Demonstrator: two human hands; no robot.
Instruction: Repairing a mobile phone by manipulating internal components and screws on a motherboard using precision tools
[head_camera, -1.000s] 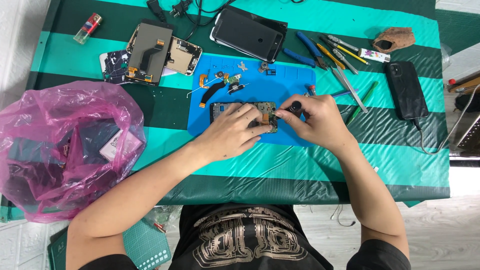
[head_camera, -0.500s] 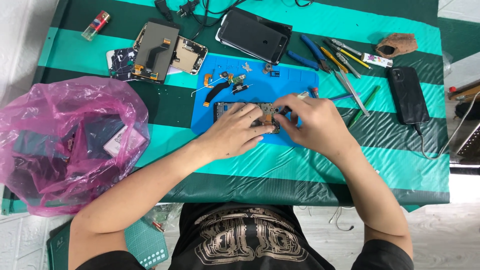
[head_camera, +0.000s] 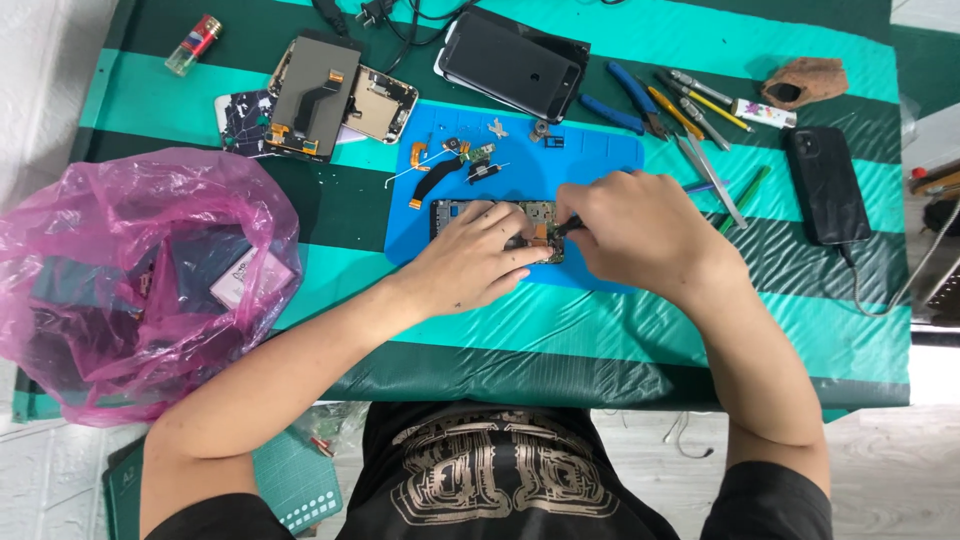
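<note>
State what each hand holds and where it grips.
Left hand presses down on the opened phone frame, fingers on top. Right hand pinches a small dark tool near its tip.

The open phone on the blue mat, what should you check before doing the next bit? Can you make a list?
1. Left hand steadies the open phone: ok.
2. Right hand grips a thin dark tool firmly: ok.
3. Tool tip sits on the right spot: cannot tell, fingers hide it.
4. Phone lies fully on the blue mat: ok.
5. Small loose parts stay on the mat, clear of both hands: ok.
6. Spare tools within reach, right of the mat: ok.
</note>
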